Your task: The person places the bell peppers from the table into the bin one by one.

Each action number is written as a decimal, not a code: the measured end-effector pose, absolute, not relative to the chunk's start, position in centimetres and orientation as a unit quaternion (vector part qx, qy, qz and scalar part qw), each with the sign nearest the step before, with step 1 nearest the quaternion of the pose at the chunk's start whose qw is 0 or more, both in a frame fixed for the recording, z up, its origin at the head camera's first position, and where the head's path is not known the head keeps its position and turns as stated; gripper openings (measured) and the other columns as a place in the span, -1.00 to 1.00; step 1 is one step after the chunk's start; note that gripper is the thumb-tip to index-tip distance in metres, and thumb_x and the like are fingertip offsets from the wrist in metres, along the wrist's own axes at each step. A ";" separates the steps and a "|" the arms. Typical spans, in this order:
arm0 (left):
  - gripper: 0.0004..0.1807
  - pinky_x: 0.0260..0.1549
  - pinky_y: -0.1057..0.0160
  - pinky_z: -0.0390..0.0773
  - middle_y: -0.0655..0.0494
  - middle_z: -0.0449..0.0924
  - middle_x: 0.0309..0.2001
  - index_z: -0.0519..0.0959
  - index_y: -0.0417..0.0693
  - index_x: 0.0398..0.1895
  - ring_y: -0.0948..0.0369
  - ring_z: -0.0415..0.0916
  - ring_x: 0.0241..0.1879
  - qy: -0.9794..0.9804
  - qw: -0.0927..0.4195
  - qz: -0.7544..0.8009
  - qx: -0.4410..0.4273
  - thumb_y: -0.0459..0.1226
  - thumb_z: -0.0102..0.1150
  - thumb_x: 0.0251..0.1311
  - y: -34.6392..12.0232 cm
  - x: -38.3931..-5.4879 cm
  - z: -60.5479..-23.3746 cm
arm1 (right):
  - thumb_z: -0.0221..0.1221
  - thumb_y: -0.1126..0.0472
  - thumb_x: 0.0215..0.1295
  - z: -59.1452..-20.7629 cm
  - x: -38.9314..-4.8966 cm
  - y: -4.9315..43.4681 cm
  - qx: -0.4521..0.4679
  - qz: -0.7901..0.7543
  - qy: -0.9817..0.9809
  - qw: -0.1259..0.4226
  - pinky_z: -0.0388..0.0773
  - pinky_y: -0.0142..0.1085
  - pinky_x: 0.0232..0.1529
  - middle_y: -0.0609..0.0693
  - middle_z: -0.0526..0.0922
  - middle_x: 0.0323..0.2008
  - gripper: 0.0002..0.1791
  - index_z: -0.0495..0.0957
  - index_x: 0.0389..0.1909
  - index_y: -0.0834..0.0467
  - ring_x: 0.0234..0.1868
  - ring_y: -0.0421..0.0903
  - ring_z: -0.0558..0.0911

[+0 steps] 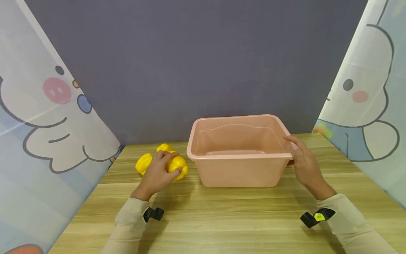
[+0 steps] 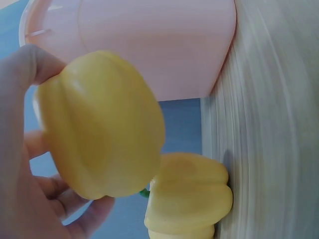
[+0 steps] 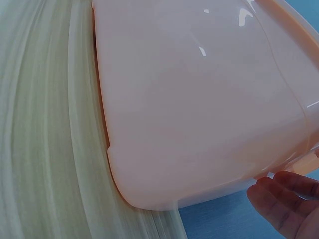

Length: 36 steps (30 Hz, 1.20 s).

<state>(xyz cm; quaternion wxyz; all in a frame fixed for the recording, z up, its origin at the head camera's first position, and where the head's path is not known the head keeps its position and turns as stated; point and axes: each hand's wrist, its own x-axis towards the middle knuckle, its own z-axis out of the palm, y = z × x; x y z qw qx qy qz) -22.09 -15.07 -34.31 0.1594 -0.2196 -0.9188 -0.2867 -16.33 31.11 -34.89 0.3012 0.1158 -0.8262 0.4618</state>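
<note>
My left hand (image 1: 157, 176) grips a yellow bell pepper (image 1: 178, 165) beside the left wall of a pink plastic bin (image 1: 241, 171). In the left wrist view this held pepper (image 2: 99, 124) hangs clear of the tabletop, fingers and thumb around it. A second yellow pepper (image 1: 143, 163) lies left of that hand, and another (image 1: 164, 148) lies behind it, partly covered. One pepper with a green stem (image 2: 189, 194) rests on the table below the held one. At the bin's right end, my right hand (image 1: 305, 165) holds the rim, its fingers under the edge outside.
The bin stands upright on a wood-grain table (image 1: 222, 218), and its visible floor is bare. A dark grey panel (image 1: 203, 70) rises behind. Cartoon-printed sheets (image 1: 54, 134) flank the table on both sides. Each wrist wears a black strap with a small device.
</note>
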 end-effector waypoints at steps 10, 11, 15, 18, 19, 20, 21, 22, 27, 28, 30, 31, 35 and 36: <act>-0.47 -0.17 0.05 0.49 0.02 0.40 0.15 0.57 0.07 0.25 0.05 0.34 0.10 -0.905 0.173 -0.326 -0.213 -0.10 0.32 0.19 -15.1 -22.1 -34.0 | -0.26 0.15 0.64 -34.8 -16.3 31.2 0.117 0.460 -0.827 0.301 0.61 -0.43 -0.40 0.34 0.48 0.15 -0.54 0.34 0.39 0.21 -0.33 -0.36 0.57; -0.48 -0.17 0.05 0.49 0.03 0.39 0.15 0.56 0.08 0.25 0.05 0.34 0.10 -0.904 0.172 -0.328 -0.213 -0.10 0.32 0.19 -15.1 -22.1 -33.9 | -0.27 0.15 0.64 -34.8 -16.3 31.2 0.117 0.461 -0.827 0.300 0.61 -0.43 -0.40 0.34 0.48 0.15 -0.54 0.34 0.39 0.21 -0.32 -0.36 0.57; -0.48 -0.14 0.04 0.48 0.02 0.40 0.13 0.57 0.06 0.25 0.04 0.35 0.09 -0.899 0.179 -0.336 -0.215 -0.12 0.33 0.19 -15.1 -22.1 -33.9 | -0.27 0.15 0.64 -34.7 -16.3 31.2 0.117 0.462 -0.827 0.297 0.60 -0.45 -0.39 0.33 0.47 0.16 -0.53 0.33 0.40 0.20 -0.31 -0.36 0.57; -0.48 -0.12 0.02 0.46 0.00 0.41 0.10 0.58 0.02 0.24 0.04 0.35 0.08 -0.894 0.194 -0.342 -0.217 -0.14 0.34 0.17 -15.2 -22.1 -33.9 | -0.27 0.14 0.64 -34.7 -16.3 31.1 0.115 0.462 -0.827 0.298 0.58 -0.48 -0.39 0.34 0.47 0.15 -0.53 0.34 0.40 0.20 -0.32 -0.36 0.57; -0.48 -0.11 0.01 0.45 -0.01 0.41 0.09 0.58 0.00 0.23 0.03 0.35 0.07 -0.891 0.200 -0.344 -0.218 -0.16 0.34 0.17 -15.2 -22.1 -33.9 | -0.27 0.14 0.64 -34.7 -16.3 31.1 0.115 0.463 -0.827 0.299 0.58 -0.49 -0.40 0.34 0.48 0.15 -0.53 0.34 0.39 0.20 -0.33 -0.36 0.57; -0.48 -0.10 0.01 0.45 -0.01 0.42 0.09 0.58 -0.01 0.23 0.03 0.35 0.07 -0.889 0.207 -0.346 -0.218 -0.17 0.34 0.16 -15.2 -22.1 -33.9 | -0.26 0.14 0.64 -34.7 -16.3 31.1 0.114 0.463 -0.826 0.300 0.58 -0.49 -0.40 0.34 0.48 0.15 -0.53 0.34 0.39 0.20 -0.33 -0.36 0.57; -0.48 -0.09 0.00 0.44 -0.02 0.42 0.09 0.59 -0.02 0.22 0.02 0.36 0.07 -0.887 0.212 -0.349 -0.216 -0.17 0.35 0.16 -15.2 -22.1 -33.9 | -0.26 0.13 0.64 -34.7 -16.3 31.1 0.114 0.463 -0.826 0.300 0.57 -0.50 -0.40 0.34 0.48 0.15 -0.53 0.35 0.39 0.20 -0.34 -0.36 0.58; -0.49 -0.08 -0.01 0.44 -0.03 0.42 0.09 0.59 -0.02 0.22 0.01 0.36 0.07 -0.885 0.217 -0.352 -0.215 -0.18 0.34 0.16 -15.2 -22.1 -33.9 | -0.26 0.13 0.64 -34.7 -16.3 31.1 0.114 0.462 -0.827 0.300 0.57 -0.50 -0.41 0.35 0.48 0.15 -0.53 0.35 0.39 0.20 -0.34 -0.36 0.58; -0.49 -0.11 -0.04 0.46 -0.09 0.41 0.11 0.59 -0.03 0.22 -0.02 0.38 0.05 -0.873 0.232 -0.375 -0.208 -0.20 0.35 0.16 -15.2 -22.0 -33.6 | -0.26 0.13 0.64 -34.6 -16.3 31.1 0.115 0.463 -0.827 0.297 0.57 -0.50 -0.40 0.34 0.48 0.16 -0.53 0.34 0.40 0.20 -0.33 -0.37 0.58; -0.49 -0.12 -0.04 0.47 -0.09 0.41 0.12 0.59 -0.04 0.22 -0.02 0.38 0.05 -0.871 0.234 -0.379 -0.209 -0.21 0.35 0.16 -15.2 -22.0 -33.5 | -0.26 0.13 0.64 -34.6 -16.3 31.1 0.115 0.463 -0.827 0.297 0.57 -0.50 -0.40 0.34 0.47 0.17 -0.53 0.34 0.40 0.20 -0.33 -0.37 0.57; -0.49 -0.14 -0.03 0.48 -0.09 0.41 0.11 0.59 -0.03 0.22 -0.01 0.39 0.03 -0.867 0.239 -0.383 -0.212 -0.21 0.35 0.16 -15.1 -22.0 -33.5 | -0.27 0.13 0.64 -34.6 -16.3 31.1 0.115 0.464 -0.827 0.296 0.57 -0.50 -0.40 0.34 0.47 0.17 -0.53 0.33 0.40 0.20 -0.32 -0.37 0.57; -0.49 -0.14 -0.04 0.48 -0.09 0.41 0.11 0.59 -0.04 0.22 0.00 0.39 0.03 -0.864 0.244 -0.385 -0.214 -0.22 0.35 0.16 -15.1 -22.0 -33.5 | -0.27 0.14 0.64 -34.7 -16.3 31.1 0.115 0.464 -0.827 0.296 0.57 -0.50 -0.40 0.34 0.46 0.17 -0.53 0.33 0.40 0.20 -0.32 -0.37 0.57; -0.49 -0.14 -0.04 0.49 -0.07 0.42 0.11 0.60 -0.04 0.21 0.02 0.41 0.03 -0.850 0.271 -0.395 -0.221 -0.25 0.36 0.14 -15.0 -21.9 -33.3 | -0.27 0.14 0.64 -34.7 -16.4 31.1 0.117 0.465 -0.826 0.296 0.57 -0.51 -0.39 0.35 0.46 0.18 -0.53 0.33 0.41 0.21 -0.31 -0.37 0.57; -0.49 -0.13 -0.04 0.49 -0.07 0.42 0.12 0.60 -0.05 0.21 0.03 0.41 0.04 -0.845 0.279 -0.398 -0.223 -0.26 0.37 0.13 -14.9 -21.9 -33.2 | -0.27 0.14 0.65 -34.7 -16.4 31.1 0.117 0.465 -0.826 0.297 0.57 -0.51 -0.39 0.35 0.46 0.18 -0.53 0.33 0.40 0.21 -0.31 -0.37 0.57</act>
